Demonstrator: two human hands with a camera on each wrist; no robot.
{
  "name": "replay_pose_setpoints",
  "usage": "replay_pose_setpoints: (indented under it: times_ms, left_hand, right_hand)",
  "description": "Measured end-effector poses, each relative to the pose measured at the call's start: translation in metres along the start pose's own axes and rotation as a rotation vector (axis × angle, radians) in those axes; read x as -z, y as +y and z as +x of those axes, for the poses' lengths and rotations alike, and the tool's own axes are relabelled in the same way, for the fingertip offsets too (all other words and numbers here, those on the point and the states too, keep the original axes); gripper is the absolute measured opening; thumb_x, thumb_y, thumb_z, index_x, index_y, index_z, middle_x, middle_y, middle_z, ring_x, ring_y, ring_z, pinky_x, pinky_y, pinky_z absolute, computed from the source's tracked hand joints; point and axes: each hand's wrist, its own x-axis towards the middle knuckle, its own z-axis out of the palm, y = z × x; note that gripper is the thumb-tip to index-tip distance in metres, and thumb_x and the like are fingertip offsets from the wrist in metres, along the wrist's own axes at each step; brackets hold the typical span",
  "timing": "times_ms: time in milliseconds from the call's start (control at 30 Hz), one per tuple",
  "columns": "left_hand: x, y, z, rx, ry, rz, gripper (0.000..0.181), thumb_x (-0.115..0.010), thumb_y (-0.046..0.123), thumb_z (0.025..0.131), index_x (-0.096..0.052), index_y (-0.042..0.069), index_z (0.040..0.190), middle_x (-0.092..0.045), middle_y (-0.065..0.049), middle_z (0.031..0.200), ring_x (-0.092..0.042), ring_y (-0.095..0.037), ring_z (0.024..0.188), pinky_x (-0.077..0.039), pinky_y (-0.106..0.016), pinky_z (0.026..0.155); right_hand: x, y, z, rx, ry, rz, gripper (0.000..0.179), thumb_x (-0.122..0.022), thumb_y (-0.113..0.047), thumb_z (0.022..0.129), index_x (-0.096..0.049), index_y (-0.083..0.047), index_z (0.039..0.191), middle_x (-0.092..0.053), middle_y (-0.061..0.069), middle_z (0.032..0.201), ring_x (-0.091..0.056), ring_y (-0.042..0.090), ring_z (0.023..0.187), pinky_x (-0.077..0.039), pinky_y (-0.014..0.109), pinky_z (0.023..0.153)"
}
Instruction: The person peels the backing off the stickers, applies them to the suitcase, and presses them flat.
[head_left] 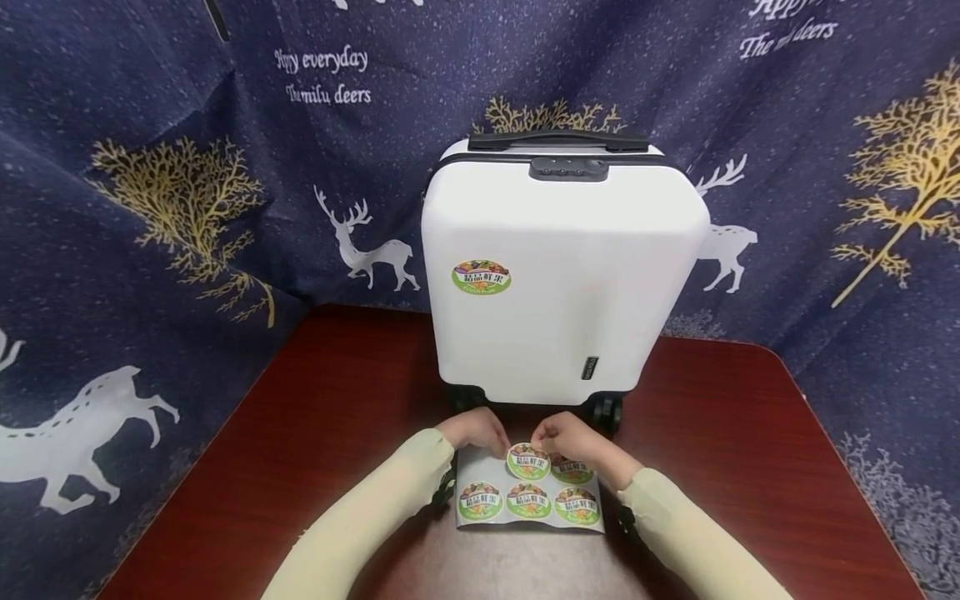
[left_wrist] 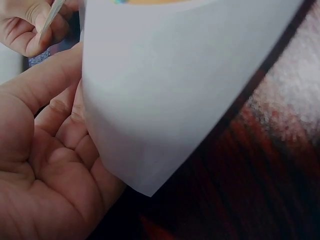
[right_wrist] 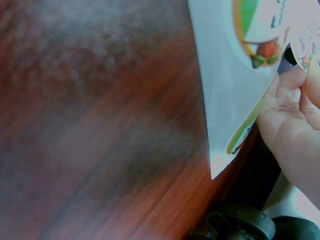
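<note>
A sheet of round fruit stickers lies in front of the suitcase, several stickers still on its grey backing. My left hand grips the sheet's far left edge; in the left wrist view, the left hand has its fingers behind the pale backing. Between thumb and finger, my right hand pinches a round fruit sticker above the sheet. The left wrist view shows this sticker edge-on. In the right wrist view the right hand holds the sticker by its rim.
A white suitcase stands upright on the dark red table, its black wheels just beyond the hands. One fruit sticker is on the suitcase's front, at the left. A blue cloth with deer hangs behind.
</note>
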Motion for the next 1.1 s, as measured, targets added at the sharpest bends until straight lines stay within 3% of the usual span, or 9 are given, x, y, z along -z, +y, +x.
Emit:
replay_pose_setpoints:
  times_ms: [667,1100]
  left_hand:
    - [-0.0001,-0.0005,0.0011,0.005,0.003,0.003,0.014,-0.077,0.001,0.079,-0.081,0.002,0.093,-0.079,-0.009,0.098,-0.059,-0.011,0.082,-0.05,-0.023,0.078]
    - [0.0023,-0.0002,-0.001,0.003,-0.001,-0.009,0.016,-0.077,0.001,0.078,-0.081,0.002,0.094,-0.079,-0.01,0.098,-0.06,-0.012,0.08,-0.049,-0.022,0.075]
  right_hand:
    - [-0.0007,-0.0025,-0.0017,0.0,0.006,0.0,0.009,-0.065,0.001,0.093,-0.071,0.008,0.093,-0.07,0.009,0.081,-0.057,0.013,0.071,-0.05,0.028,0.064]
    - [0.0006,-0.0007,-0.002,0.005,-0.008,0.018,0.014,-0.067,-0.005,0.095,-0.072,0.009,0.094,-0.07,0.009,0.08,-0.057,0.012,0.07,-0.05,0.028,0.064]
